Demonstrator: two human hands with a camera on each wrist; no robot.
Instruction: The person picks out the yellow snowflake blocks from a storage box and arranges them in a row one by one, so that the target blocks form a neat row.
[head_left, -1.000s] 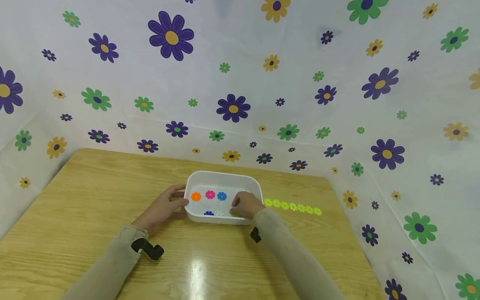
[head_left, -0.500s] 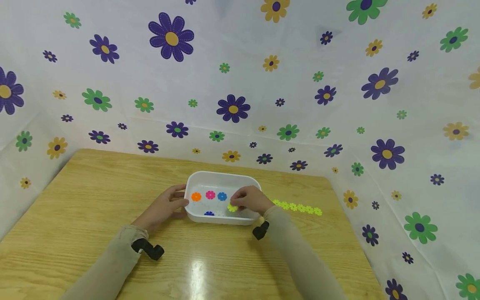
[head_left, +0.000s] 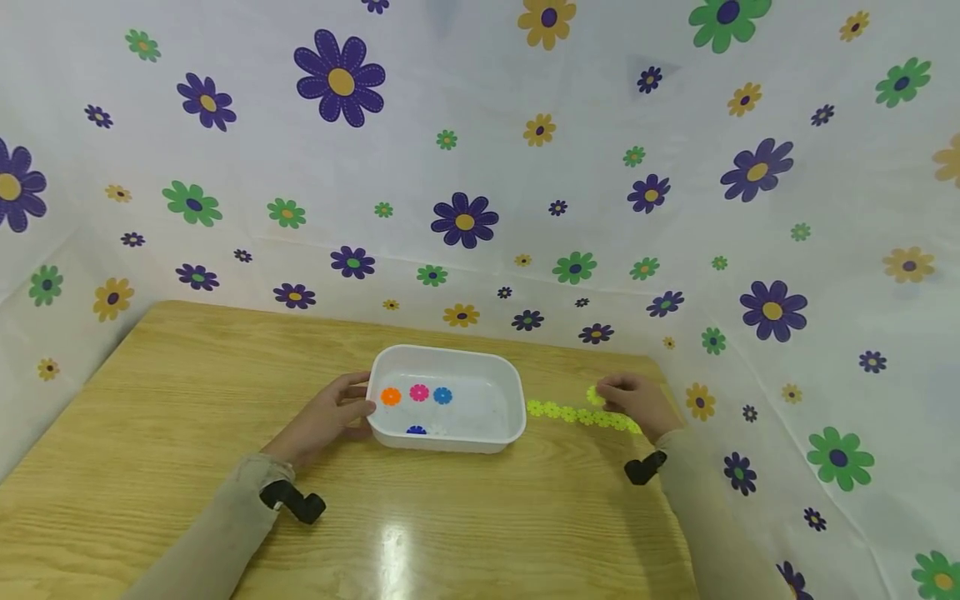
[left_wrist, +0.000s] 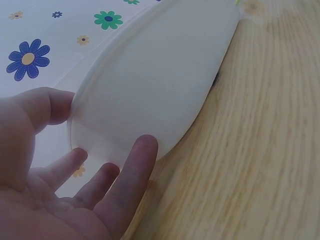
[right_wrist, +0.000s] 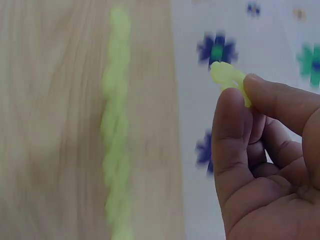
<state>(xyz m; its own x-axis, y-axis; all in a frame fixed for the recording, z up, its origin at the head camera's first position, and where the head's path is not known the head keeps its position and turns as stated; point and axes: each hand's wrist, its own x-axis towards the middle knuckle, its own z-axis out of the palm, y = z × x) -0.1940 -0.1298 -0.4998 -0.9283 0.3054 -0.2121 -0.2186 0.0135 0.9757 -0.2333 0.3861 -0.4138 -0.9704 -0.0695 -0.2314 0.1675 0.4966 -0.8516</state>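
Observation:
My left hand (head_left: pixel 322 421) holds the left end of a white plastic tray (head_left: pixel 483 443), thumb at the rim and fingers spread on the outer wall (left_wrist: pixel 150 75). Between thumb and fingertip, my right hand (head_left: pixel 633 402) pinches a yellow flower-shaped disc (right_wrist: pixel 227 76). It is above the right part of a row of similar yellow discs (head_left: pixel 568 414), which runs rightward from the tray and is partly covered by the hand. Inside the tray lie an orange disc (head_left: pixel 391 397), a pink disc (head_left: pixel 419 392), a light blue disc (head_left: pixel 442 396) and a partly hidden dark blue disc (head_left: pixel 416 430).
The wooden table (head_left: pixel 450 517) ends at a white flower-printed sheet (head_left: pixel 465 125) behind and at the right. A whitish disc (head_left: pixel 437 430) shows faintly by the tray's near wall. Black wrist mounts (head_left: pixel 294 500) sit on both sleeves.
My right hand has picked the yellow disc out of the tray and carried it right, over the row. The left hand has stayed at the tray's end.

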